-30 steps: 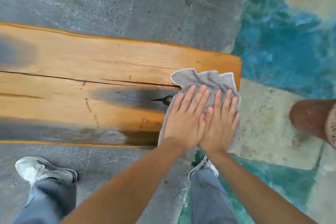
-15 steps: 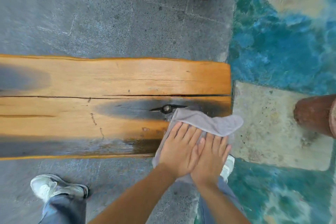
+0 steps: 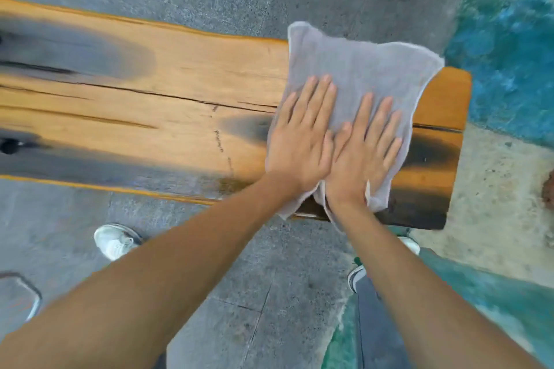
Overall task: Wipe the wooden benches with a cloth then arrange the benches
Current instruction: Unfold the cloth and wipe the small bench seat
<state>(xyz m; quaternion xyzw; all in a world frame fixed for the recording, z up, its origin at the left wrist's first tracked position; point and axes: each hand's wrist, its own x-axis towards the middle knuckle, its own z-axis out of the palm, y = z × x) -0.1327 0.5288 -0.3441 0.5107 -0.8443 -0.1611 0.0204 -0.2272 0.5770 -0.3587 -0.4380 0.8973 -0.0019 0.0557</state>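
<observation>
Both flat-fingered hands, left hand (image 3: 299, 141) beside right hand (image 3: 362, 153), had pushed the grey cloth (image 3: 356, 69) up from the near edge across the wooden desk (image 3: 186, 84), right of centre.

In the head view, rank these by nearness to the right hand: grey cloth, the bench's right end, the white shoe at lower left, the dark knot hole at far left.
From the right hand:
1. Grey cloth, directly under it.
2. Bench's right end, just right.
3. White shoe, lower left on the paving.
4. Dark knot hole, far left on the bench.

Soft, even daylight with faint shadows; slight motion blur throughout, and wide-angle stretching at the edges.
</observation>
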